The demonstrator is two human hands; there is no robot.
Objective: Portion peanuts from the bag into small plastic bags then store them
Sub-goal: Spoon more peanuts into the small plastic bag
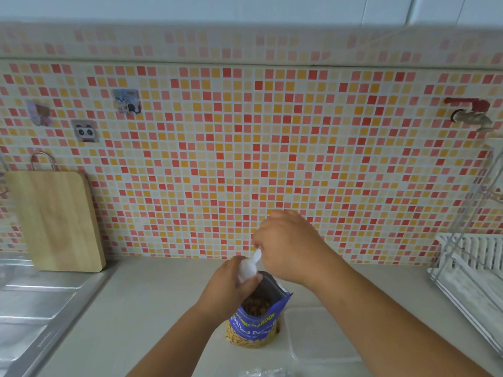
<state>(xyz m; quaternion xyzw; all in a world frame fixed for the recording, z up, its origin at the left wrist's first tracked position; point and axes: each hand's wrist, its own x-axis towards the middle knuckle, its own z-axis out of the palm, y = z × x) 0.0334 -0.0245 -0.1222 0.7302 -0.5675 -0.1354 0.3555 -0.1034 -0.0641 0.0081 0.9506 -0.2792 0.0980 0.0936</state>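
A blue bag of salted peanuts stands open and upright on the grey counter, peanuts showing inside its mouth. My left hand holds a small clear plastic bag just above the mouth of the peanut bag. My right hand pinches the upper end of that same small bag from the right. A translucent white container lid lies flat just right of the peanut bag. Some crinkled clear plastic shows at the bottom edge.
A steel sink drainboard lies at the left. A wooden cutting board leans on the mosaic tile wall. A white dish rack stands at the right under a red-handled tap.
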